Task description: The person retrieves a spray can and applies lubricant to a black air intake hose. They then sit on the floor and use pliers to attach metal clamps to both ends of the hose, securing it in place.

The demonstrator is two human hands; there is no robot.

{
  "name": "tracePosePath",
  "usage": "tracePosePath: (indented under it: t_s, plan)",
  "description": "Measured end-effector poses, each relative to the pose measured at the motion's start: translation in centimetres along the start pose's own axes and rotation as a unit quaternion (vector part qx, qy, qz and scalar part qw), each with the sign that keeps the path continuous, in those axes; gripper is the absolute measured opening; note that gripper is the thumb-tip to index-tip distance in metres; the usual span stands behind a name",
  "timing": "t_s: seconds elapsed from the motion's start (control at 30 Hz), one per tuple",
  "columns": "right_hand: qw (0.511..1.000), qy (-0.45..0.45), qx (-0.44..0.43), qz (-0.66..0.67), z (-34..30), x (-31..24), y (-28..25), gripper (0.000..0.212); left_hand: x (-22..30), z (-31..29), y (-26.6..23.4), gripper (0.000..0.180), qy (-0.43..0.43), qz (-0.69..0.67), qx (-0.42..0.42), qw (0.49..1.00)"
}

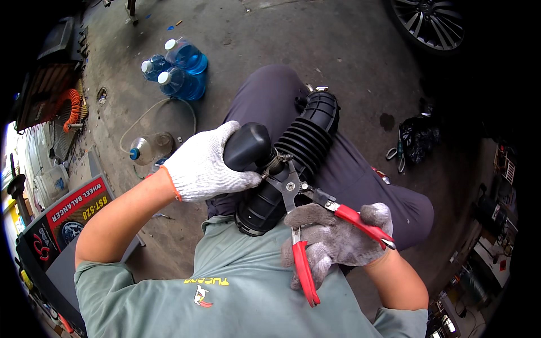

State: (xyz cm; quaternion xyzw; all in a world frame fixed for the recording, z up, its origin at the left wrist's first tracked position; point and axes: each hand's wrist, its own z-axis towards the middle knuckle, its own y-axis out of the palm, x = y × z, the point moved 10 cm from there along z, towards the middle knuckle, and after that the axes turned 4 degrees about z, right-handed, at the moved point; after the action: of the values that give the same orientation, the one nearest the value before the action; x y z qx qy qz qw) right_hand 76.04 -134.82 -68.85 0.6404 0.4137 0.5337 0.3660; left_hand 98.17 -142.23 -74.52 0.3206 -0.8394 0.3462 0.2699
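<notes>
A black corrugated air intake hose [304,143] lies slantwise across my lap. Its ribbed middle and far elbow show, and a metal clamp [321,89] sits at the far end. My left hand [197,166], in a white knit glove, is wrapped round a rounded black plastic chamber [247,147] at the hose's side. My right hand [352,236], in a dirty grey glove, grips red-handled pliers [291,187], whose handles are spread apart. The jaws reach a metal hose clamp [275,165] where the chamber meets the hose; their exact grip is hard to make out.
Several bottles of blue liquid [189,81] stand on the floor ahead to the left, near a clear bottle [152,146] with a thin tube. A machine panel [70,217] is close on my left. Scissors [398,152] and a black plastic bag [420,138] lie right; a car wheel [431,22] is beyond.
</notes>
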Motion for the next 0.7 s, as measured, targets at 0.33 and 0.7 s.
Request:
tracePosePath:
  t_s: [0.33, 0.7]
  plan:
    - [0.998, -0.029, 0.046, -0.038, 0.6, 1.5, -0.9, 0.083, 0.0, -0.2, -0.4, 0.082, 0.032, 0.053, 0.004, 0.998]
    - [0.982, -0.010, 0.141, -0.124, 0.0, 2.9, -2.6, 0.094, 3.4, 0.3, -1.1, 0.081, 0.139, 0.056, -0.015, 0.989]
